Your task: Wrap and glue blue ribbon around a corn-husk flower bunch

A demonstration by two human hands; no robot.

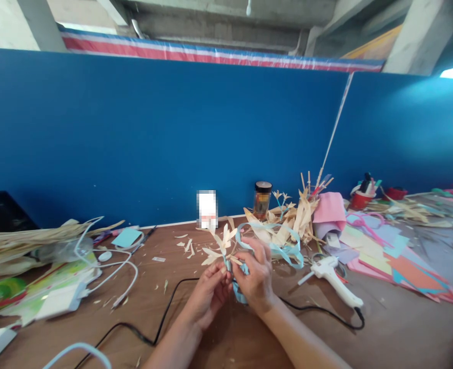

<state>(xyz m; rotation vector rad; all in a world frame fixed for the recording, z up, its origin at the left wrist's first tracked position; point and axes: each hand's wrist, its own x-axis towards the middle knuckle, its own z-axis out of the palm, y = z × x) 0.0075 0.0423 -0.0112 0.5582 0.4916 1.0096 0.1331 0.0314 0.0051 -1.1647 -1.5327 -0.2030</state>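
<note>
A pale flower made of dried husk-like petals (225, 239) stands upright between my hands at the middle of the table. My left hand (210, 288) pinches its stem, which is wrapped in light blue. Fingers closed, my right hand (256, 271) grips a light blue ribbon (296, 256) right beside the stem. That ribbon loops up behind my right hand and off to the right, and more of it bunches beneath the fingers. My fingertips partly hide the wrapped stem.
A white glue gun (336, 281) with a black cable (165, 312) lies to the right. Behind it are dried husks (307, 218), a dark-lidded jar (263, 200) and coloured paper sheets (411, 271). White cables (132, 277) and a white power strip (59, 302) lie left. A blue partition (196, 128) borders the table.
</note>
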